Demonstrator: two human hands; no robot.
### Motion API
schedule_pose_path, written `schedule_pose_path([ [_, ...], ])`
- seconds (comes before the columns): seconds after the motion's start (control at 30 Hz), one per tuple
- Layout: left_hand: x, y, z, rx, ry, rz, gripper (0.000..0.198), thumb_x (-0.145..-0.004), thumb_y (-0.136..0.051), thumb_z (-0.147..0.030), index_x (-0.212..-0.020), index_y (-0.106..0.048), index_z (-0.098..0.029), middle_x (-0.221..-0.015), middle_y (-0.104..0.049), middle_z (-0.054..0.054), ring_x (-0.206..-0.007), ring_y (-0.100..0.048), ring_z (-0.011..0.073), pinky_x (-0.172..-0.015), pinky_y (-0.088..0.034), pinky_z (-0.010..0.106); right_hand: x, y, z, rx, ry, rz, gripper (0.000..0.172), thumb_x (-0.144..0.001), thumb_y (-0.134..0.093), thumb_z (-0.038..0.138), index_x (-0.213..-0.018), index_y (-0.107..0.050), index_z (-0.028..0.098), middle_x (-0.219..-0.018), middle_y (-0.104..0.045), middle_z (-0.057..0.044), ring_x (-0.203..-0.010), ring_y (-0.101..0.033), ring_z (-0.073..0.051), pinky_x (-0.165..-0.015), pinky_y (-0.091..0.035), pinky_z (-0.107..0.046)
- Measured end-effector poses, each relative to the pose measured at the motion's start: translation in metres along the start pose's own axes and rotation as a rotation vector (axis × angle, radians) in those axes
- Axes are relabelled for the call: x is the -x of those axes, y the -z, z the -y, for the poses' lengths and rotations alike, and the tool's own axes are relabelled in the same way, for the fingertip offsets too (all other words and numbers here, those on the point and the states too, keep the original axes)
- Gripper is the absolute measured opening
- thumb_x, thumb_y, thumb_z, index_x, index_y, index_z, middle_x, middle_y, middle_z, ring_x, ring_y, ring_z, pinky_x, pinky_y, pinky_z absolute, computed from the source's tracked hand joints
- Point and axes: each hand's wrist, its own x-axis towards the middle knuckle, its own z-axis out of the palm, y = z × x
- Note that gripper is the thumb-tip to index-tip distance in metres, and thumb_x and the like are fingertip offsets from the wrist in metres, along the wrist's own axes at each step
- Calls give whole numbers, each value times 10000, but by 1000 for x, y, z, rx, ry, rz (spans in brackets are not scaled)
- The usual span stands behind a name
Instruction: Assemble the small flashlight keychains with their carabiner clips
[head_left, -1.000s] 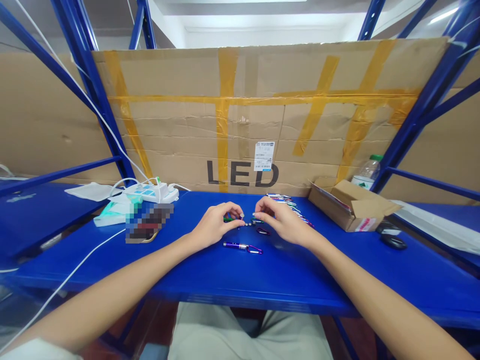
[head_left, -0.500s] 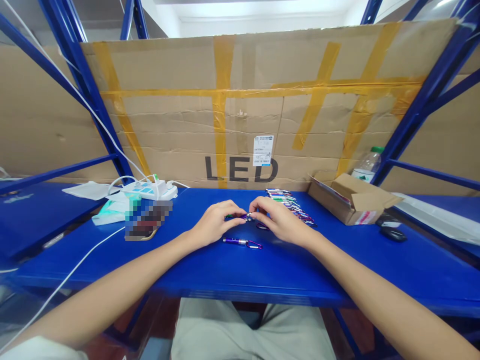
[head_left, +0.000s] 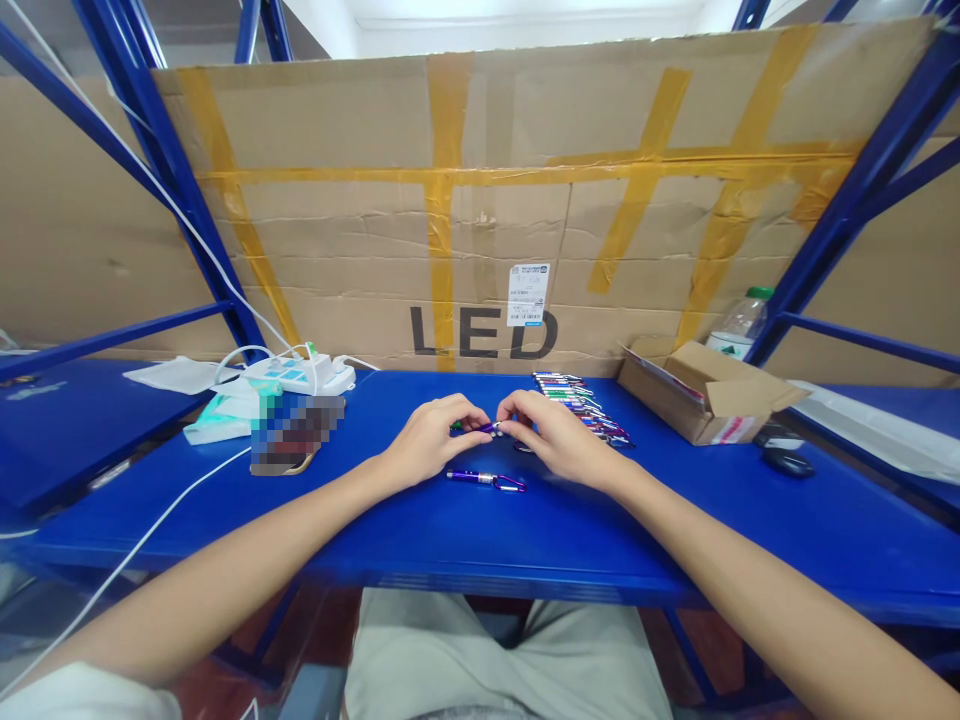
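Observation:
My left hand (head_left: pixel 431 440) is closed around a small purple keychain flashlight (head_left: pixel 486 429) just above the blue table (head_left: pixel 465 530). My right hand (head_left: pixel 551 435) pinches the other end of the same flashlight, fingertips meeting the left hand's. A second purple flashlight with a carabiner clip (head_left: pixel 484 480) lies on the table just in front of both hands. A dark clip lies under my right hand, mostly hidden. Behind my right hand lies a row of several coloured keychain flashlights (head_left: pixel 581 405).
An open cardboard box (head_left: pixel 705 400) and a plastic bottle (head_left: pixel 739 325) stand at the right, with a black mouse (head_left: pixel 786 462) beyond. A white power strip (head_left: pixel 300 375) with cables, a teal packet (head_left: pixel 225 415) and a blurred object sit at the left. A taped cardboard wall marked LED backs the table.
My hands have come together: a second ago they were apart over small parts, now both pinch one flashlight. The view has tipped down slightly.

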Motion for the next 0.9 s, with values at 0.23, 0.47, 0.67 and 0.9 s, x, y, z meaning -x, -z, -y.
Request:
schedule_pose_path([
  [0.23,1,-1,1,-40,-16,19,202,-1056,-710,-403,-1083,-784,-218,-1003,-757,50,-936,-722,206,-883,-541,340,1,-3,-3,29,4,-9,104,-1112,-547,282,-1035,-598,235,-1081,-709,-74,-1000,-616,-234,-897,-462,-353],
  [0.47,4,-3,3,-191,-77,14,174,-1072,-698,-374,-1110,-754,-215,-1048,-762,37,-953,-714,202,-868,-483,344,-1,-7,2,3,-58,-27,114,-1077,-594,260,-974,-630,227,-1016,-733,-57,-926,-618,-218,-856,-446,-337],
  [0.67,4,-1,-2,-293,-175,-21,206,-1119,-617,-376,-1111,-720,-198,-1028,-754,47,-950,-711,202,-842,-464,348,-3,-11,6,-246,-214,-73,154,-1009,-652,339,-922,-679,214,-810,-680,-2,-737,-570,-180,-702,-408,-316],
  [0.9,5,1,-4,-479,-321,-79,238,-1149,-551,-362,-1149,-689,-168,-1097,-765,92,-951,-700,217,-858,-462,370,-7,-16,6,-512,-323,-104,253,-896,-753,443,-871,-716,194,-802,-719,-17,-725,-567,-167,-689,-415,-321],
])
